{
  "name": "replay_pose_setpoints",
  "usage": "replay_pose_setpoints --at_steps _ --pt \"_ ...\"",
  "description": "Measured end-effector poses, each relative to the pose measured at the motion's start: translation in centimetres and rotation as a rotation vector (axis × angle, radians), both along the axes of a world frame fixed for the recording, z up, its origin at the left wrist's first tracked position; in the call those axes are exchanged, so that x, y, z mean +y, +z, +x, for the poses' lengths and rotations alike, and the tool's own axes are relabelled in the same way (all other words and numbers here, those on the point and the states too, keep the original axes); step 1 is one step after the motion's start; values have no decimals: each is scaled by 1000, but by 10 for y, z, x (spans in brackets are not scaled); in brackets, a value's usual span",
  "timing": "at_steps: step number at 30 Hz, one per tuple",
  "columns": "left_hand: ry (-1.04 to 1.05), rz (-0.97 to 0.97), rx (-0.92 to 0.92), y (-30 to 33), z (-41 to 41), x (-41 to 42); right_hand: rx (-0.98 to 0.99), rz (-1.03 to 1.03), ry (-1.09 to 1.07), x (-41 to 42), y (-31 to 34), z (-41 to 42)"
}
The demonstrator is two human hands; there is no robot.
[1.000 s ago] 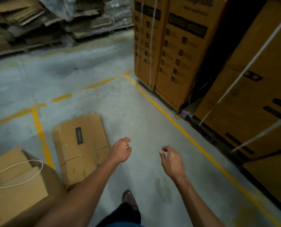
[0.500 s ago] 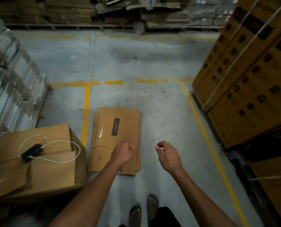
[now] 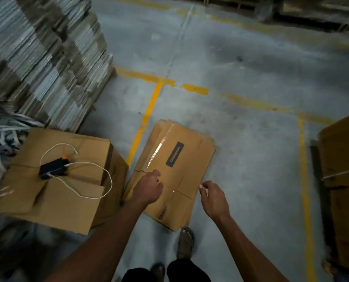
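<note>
- I see a flattened carton (image 3: 175, 165) lying on the grey floor (image 3: 250, 78), just right of a yellow line (image 3: 147, 117), with a black label facing up.
- My view shows the left hand (image 3: 149, 188) over the carton's near part, fingers loosely curled, holding nothing; I cannot tell whether it touches the cardboard.
- The right hand (image 3: 214, 198) hangs by the carton's near right edge, fingers loosely bent, thumb and forefinger close together with nothing between them.
- A closed box (image 3: 67, 200) stands just left of the carton, carrying a black charger (image 3: 53, 169) and a white cable (image 3: 100, 192).
- One sandal (image 3: 185, 241) stands at the carton's near edge.
</note>
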State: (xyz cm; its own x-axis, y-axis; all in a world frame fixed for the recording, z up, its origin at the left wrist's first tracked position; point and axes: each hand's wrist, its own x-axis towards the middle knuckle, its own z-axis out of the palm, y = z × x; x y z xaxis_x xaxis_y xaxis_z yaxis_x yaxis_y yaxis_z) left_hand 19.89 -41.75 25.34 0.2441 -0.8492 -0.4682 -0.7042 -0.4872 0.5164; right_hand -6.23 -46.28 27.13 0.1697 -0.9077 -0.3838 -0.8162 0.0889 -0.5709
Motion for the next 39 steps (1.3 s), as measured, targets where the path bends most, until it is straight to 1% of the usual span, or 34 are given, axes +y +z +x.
replay_pose_setpoints --at_steps 4,6,11,15,18,21,24,26,27,30,33,35,36,37,39 --pt "44 52 -3 -70 18 -45 8 67 46 -44 -84 12" --pt "64 70 -8 -115 29 -66 18 103 60 -58 -132 20" --pt "118 126 -24 -266 61 -105 44 207 47 -88 -274 43" --pt "150 181 -25 -400 90 -126 29 281 -51 -108 -406 61" --pt "141 199 -54 -483 110 -141 22 325 -133 -121 -496 70" --pt "151 194 -76 -555 135 -156 17 342 -210 -132 -570 70" --pt "138 179 -166 -613 163 -172 71 337 -318 -144 -635 56" --pt "128 217 -256 -648 186 -180 159 347 -393 -150 -669 44" --pt "166 248 -278 -662 195 -183 155 362 -458 -152 -682 40" --pt "322 307 -219 -693 211 -187 86 398 -644 -158 -709 36" --pt "386 329 -160 -708 210 -190 177 400 -722 -161 -724 39" --pt "395 346 -194 -714 206 -190 211 399 -763 -165 -735 32" --pt "404 353 -203 -713 206 -190 191 416 -799 -167 -737 26" --pt "416 346 -191 -713 210 -191 110 444 -848 -170 -739 17" --pt "430 324 -112 -711 227 -190 -158 510 -915 -174 -737 -3"
